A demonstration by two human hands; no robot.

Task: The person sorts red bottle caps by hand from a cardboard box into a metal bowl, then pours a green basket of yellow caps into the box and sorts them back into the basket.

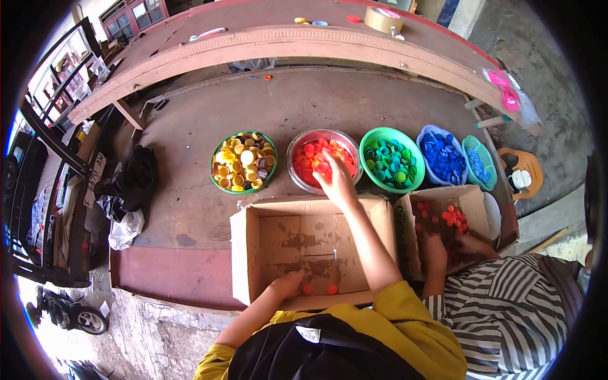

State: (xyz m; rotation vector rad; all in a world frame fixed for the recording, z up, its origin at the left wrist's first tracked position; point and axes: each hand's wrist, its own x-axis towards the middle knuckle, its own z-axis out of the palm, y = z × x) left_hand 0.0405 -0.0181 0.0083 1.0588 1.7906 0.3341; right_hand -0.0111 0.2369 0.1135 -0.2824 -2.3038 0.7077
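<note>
My right hand reaches over a clear-rimmed bowl full of red bottle caps. Its thumb and fingers are apart above the caps. My left hand is low inside an open cardboard box, by its near wall. Its fingers look curled, and whatever they hold is hidden. Two red caps lie just right of it on the box floor. Left of the red bowl is a green-rimmed basket of yellow caps.
To the right stand a green basin of green caps, a pale blue basin of blue caps and a smaller basin of light blue caps. A co-worker's hands are in a second cardboard box with red caps. A raised wooden shelf crosses behind.
</note>
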